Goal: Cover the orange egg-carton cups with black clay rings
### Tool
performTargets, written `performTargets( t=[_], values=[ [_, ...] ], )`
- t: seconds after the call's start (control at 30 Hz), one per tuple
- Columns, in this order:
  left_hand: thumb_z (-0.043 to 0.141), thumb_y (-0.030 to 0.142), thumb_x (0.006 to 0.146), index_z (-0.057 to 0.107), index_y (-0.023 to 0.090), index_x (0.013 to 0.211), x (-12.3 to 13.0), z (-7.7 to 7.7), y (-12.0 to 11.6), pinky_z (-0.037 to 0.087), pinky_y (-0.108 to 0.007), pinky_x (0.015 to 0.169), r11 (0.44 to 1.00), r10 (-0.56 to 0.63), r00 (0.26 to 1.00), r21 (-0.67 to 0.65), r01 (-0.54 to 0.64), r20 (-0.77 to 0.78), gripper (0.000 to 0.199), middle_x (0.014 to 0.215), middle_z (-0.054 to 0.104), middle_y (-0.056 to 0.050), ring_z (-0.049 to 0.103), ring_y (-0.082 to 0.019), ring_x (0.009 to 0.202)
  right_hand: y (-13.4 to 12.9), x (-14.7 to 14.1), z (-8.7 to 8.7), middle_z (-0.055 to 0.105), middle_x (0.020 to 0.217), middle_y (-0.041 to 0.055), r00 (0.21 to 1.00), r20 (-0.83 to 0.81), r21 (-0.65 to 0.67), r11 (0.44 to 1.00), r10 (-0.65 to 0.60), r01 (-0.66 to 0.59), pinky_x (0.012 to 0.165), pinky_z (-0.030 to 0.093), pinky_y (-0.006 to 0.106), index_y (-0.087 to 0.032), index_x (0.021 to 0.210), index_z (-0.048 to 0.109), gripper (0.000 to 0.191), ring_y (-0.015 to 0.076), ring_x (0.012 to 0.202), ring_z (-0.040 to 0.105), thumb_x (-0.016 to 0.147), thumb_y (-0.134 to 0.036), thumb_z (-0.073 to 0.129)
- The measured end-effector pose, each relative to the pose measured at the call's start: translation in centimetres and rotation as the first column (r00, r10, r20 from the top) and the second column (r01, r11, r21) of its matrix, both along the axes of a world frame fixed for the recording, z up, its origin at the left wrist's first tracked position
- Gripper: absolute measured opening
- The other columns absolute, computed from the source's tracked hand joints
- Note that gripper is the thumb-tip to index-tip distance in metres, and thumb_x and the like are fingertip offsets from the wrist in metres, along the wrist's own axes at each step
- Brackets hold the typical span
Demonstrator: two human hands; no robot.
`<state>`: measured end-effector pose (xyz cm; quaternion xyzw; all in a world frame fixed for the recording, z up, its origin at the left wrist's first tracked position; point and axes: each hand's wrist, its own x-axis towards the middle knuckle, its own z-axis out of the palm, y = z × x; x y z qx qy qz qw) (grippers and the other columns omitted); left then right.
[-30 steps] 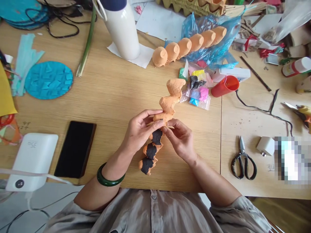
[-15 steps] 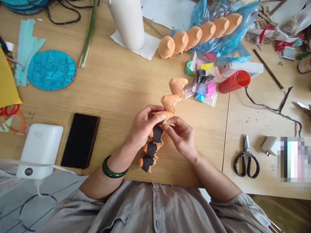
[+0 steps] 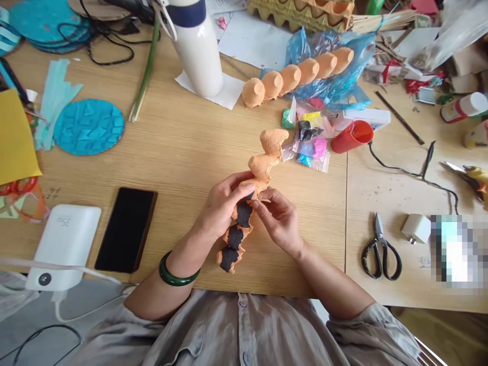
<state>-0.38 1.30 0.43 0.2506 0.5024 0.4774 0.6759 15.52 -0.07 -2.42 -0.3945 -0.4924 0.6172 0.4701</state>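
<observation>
Held aslant over the counter (image 3: pixel 312 188), near its front edge, between left hand (image 3: pixel 216 207) and right hand (image 3: pixel 281 223): a bumpy orange strip (image 3: pixel 261 165), like one row of an egg carton. Black filling (image 3: pixel 243 213) in the lower cups, plain orange toward the far end. Left fingers wrapped round the middle, thumb laid across the top; right thumb and forefinger pinched on the right-hand edge, just beside. Same grip, same spot as half a second ago; only the view tipped up, with the blue band of the white bottle (image 3: pixel 200 58) and the egg trays (image 3: pixel 293 16) back in sight. Farther out, to the right: coloured packets (image 3: pixel 309 130), red cup (image 3: pixel 348 141), black-handled scissors (image 3: pixel 379 249). Behind, a second orange strip (image 3: pixel 292 79), partly on a blue plastic bag (image 3: pixel 324 95). To the left: dark phone (image 3: pixel 125 229), white power bank (image 3: pixel 63 239), turquoise disc (image 3: pixel 89 127).
</observation>
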Motion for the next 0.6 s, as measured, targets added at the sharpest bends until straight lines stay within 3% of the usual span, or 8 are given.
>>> performTargets(
  t=[0.17, 0.3, 0.47, 0.6],
  values=[
    [0.094, 0.038, 0.070, 0.081, 0.018, 0.106, 0.0, 0.3, 0.3, 0.051, -0.022, 0.058, 0.993, 0.051, 0.997, -0.108, -0.045, 0.053, 0.043, 0.078, 0.075, 0.003, 0.065, -0.011, 0.066, -0.2, -0.1, 0.0, 0.074, 0.099, 0.0033, 0.998, 0.066, 0.101, 0.994, 0.026, -0.032, 0.084, 0.068, 0.032, -0.024, 0.098, 0.075, 0.022, 0.0163, 0.090, 0.074, 0.106, -0.044, 0.078],
    [0.094, 0.031, 0.067, 0.078, 0.018, 0.101, -0.2, 0.4, 0.4, 0.052, -0.023, 0.058, 0.989, 0.088, 0.995, -0.124, -0.081, 0.053, 0.039, 0.077, 0.074, 0.003, 0.064, -0.011, 0.064, -0.3, -0.1, -0.1, 0.073, 0.096, 0.0033, 0.995, 0.083, 0.110, 0.991, 0.063, -0.072, 0.081, 0.067, 0.033, -0.025, 0.096, 0.074, 0.020, 0.0167, 0.088, 0.072, 0.106, -0.042, 0.077],
    [0.090, 0.038, 0.076, 0.082, 0.018, 0.103, -0.3, -0.1, 0.5, 0.056, -0.024, 0.059, 0.990, 0.097, 0.994, -0.104, -0.091, 0.051, 0.034, 0.076, 0.073, 0.002, 0.066, -0.013, 0.065, 0.0, -0.1, -0.1, 0.077, 0.097, 0.0032, 0.999, 0.009, -0.088, 0.995, 0.042, -0.041, 0.087, 0.067, 0.035, -0.025, 0.095, 0.078, 0.030, 0.0180, 0.090, 0.074, 0.097, -0.054, 0.087],
    [0.086, 0.054, 0.090, 0.087, 0.022, 0.117, -0.4, -0.8, 0.3, 0.067, -0.027, 0.089, 0.996, 0.086, 0.989, 0.001, -0.086, 0.118, 0.042, 0.107, 0.086, -0.006, 0.081, -0.019, 0.101, 1.2, 0.1, 0.0, 0.079, 0.088, -0.0018, 0.980, -0.168, -0.327, 0.944, -0.107, 0.047, 0.077, 0.062, 0.029, -0.026, 0.091, 0.079, 0.038, 0.0139, 0.078, 0.070, 0.078, -0.053, 0.102]
  ],
)
